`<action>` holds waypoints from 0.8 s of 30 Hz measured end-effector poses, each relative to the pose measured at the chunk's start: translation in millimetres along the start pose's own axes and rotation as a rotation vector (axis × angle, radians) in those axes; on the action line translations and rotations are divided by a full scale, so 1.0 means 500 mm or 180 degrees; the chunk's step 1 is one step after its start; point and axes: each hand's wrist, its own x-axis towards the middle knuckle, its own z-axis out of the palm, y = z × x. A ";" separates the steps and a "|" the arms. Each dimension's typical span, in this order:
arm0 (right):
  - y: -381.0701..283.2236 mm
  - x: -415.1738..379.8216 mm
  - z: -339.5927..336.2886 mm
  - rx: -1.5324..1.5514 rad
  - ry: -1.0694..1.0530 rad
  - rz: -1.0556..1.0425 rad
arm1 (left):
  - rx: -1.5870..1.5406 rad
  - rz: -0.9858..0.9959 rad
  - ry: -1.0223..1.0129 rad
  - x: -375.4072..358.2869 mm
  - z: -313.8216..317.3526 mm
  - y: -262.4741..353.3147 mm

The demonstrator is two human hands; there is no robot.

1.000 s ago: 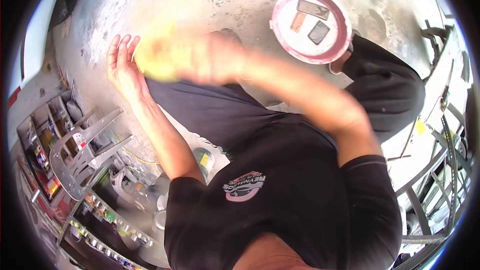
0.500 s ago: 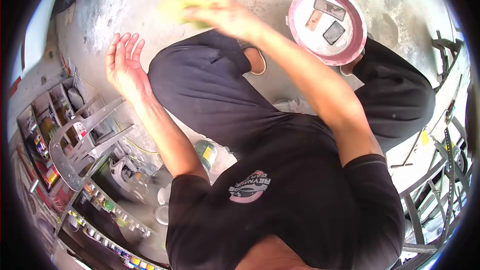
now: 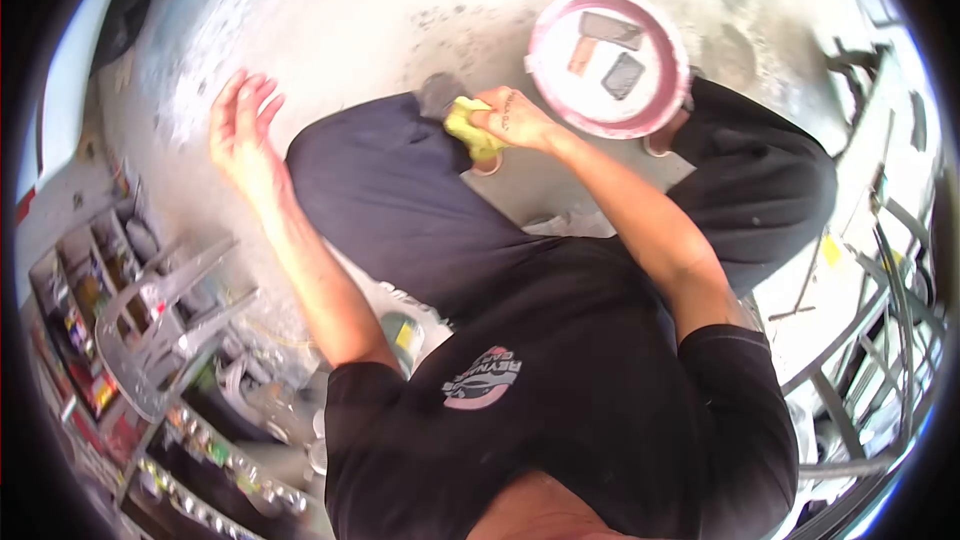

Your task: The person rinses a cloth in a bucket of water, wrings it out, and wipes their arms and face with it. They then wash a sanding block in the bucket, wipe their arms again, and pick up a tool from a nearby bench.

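My right hand (image 3: 515,120) is closed on a crumpled yellow cloth (image 3: 478,128), held low beside my left knee. A dark grey rounded shape (image 3: 438,96) shows against the cloth's far side; I cannot make out what it is. My left hand (image 3: 245,130) is raised to the left of that knee, palm partly up, with fingers loosely bent, apart and holding nothing. Between my feet and to the right, a pink round basin (image 3: 540,90) stands on the floor. Inside it are two dark rectangular blocks (image 3: 623,76) and a smaller brown block (image 3: 582,55).
Stained concrete floor (image 3: 400,0) lies ahead. To the left, a grey plastic chair (image 3: 130,350) stands by shelves (image 3: 75,270) of small items. Metal framing (image 3: 845,420) is on the right. A greenish container (image 3: 402,340) sits beside my left arm.
My right hand has come down and to the right with the yellow cloth, closer to the basin. The left hand's fingers have curled slightly. My view has shifted a little.
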 end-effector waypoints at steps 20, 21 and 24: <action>-0.153 -0.289 -0.348 -0.2021 0.1282 -0.1215 | -0.2735 0.1720 -0.3353 -0.213 0.165 0.495; -0.145 -0.295 -0.366 -0.2109 0.1279 -0.1401 | -0.3019 0.1755 -0.3570 -0.232 0.164 0.537; -0.222 -0.359 -0.416 -0.2231 0.1061 -0.0721 | -0.3648 0.2138 -0.4227 -0.260 0.185 0.632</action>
